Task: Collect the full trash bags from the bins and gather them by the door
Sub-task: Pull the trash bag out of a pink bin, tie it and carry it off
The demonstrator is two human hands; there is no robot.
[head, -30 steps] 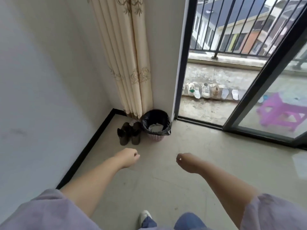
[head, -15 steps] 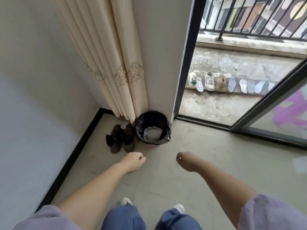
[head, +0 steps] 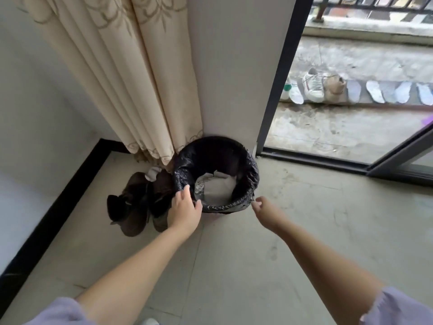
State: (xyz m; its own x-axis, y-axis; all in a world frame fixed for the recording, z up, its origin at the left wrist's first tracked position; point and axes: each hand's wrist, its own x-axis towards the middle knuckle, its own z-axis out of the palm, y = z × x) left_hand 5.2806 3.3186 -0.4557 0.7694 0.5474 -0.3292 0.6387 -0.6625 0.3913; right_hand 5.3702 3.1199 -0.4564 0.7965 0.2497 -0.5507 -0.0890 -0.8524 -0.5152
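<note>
A small round bin lined with a black trash bag (head: 248,181) stands on the floor against the wall pillar, beside the open balcony door. Grey-white paper waste (head: 214,187) lies inside the bag. My left hand (head: 185,211) reaches the near left rim, fingers spread and touching the bag's folded edge. My right hand (head: 264,211) is at the near right rim, fingertips just beside the bag; whether they touch it is unclear. Neither hand grips anything.
A pair of dark shoes (head: 138,202) lies left of the bin, under the cream curtain (head: 121,73). The dark door frame (head: 278,78) and floor track are on the right. Sneakers and insoles (head: 314,86) sit outside on the balcony ledge.
I have come closer to the bin and leaned down. Both hands, fists before, have opened and moved forward to the bin's near rim.
</note>
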